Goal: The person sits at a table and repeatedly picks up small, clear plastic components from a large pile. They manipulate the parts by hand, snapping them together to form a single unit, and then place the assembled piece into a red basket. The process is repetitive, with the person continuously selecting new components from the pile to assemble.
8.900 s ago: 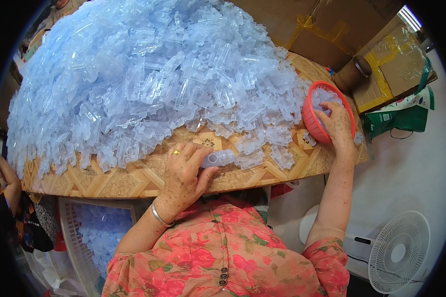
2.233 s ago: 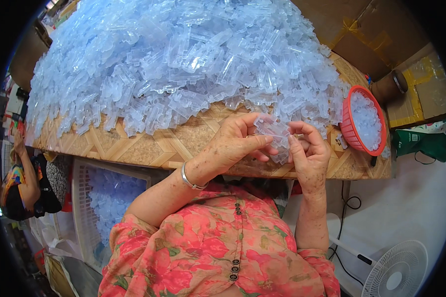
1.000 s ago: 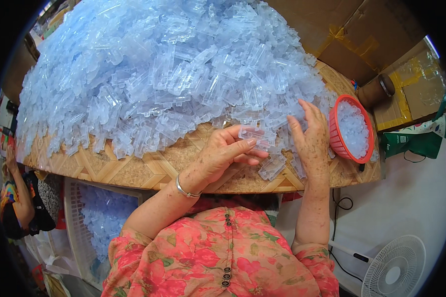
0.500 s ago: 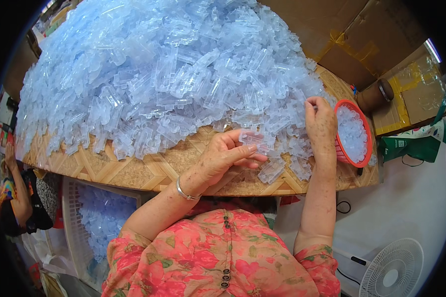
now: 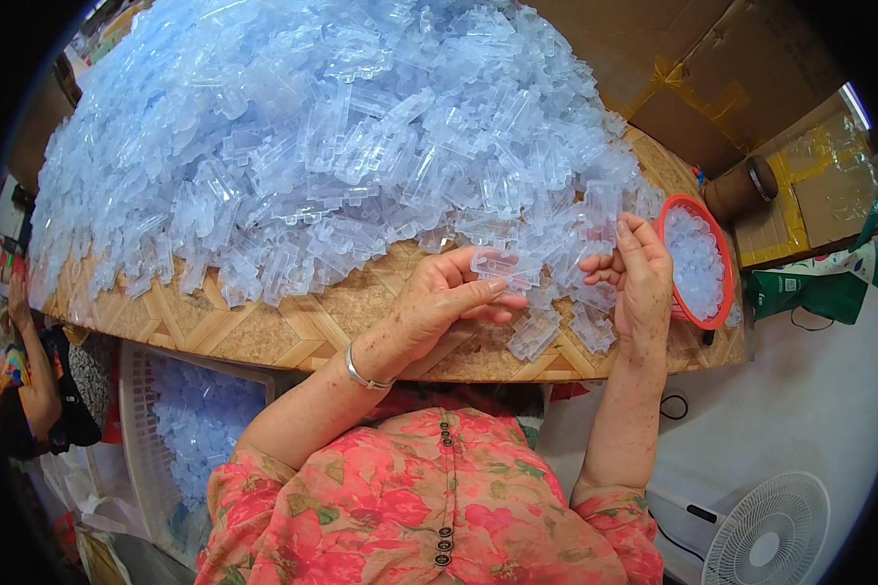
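Note:
A huge heap of clear plastic pieces (image 5: pixel 341 146) covers most of the table. At its near edge my left hand (image 5: pixel 449 297) is closed on a flat clear plastic piece (image 5: pixel 502 267), pinched between thumb and fingers. To the right, my right hand (image 5: pixel 639 268) pinches another clear plastic piece (image 5: pixel 603 207), raised upright in front of the heap. A red plastic basket (image 5: pixel 666 229) filled with small clear pieces stands just right of my right hand. Loose clear pieces (image 5: pixel 537 333) lie on the tabletop between my hands.
The wood-patterned table (image 5: pixel 263 336) has a curved near edge. Cardboard boxes (image 5: pixel 712 78) stand behind the basket, with a brown cylinder (image 5: pixel 741 190) beside them. Below left is a white crate (image 5: pixel 141 429) of clear pieces; a fan (image 5: pixel 766 536) stands lower right. Another person's arm (image 5: pixel 34 366) shows far left.
My right hand has moved down and slightly right, away from the heap, and a clear plastic piece now shows upright in its fingers. My left hand stays in place with its piece.

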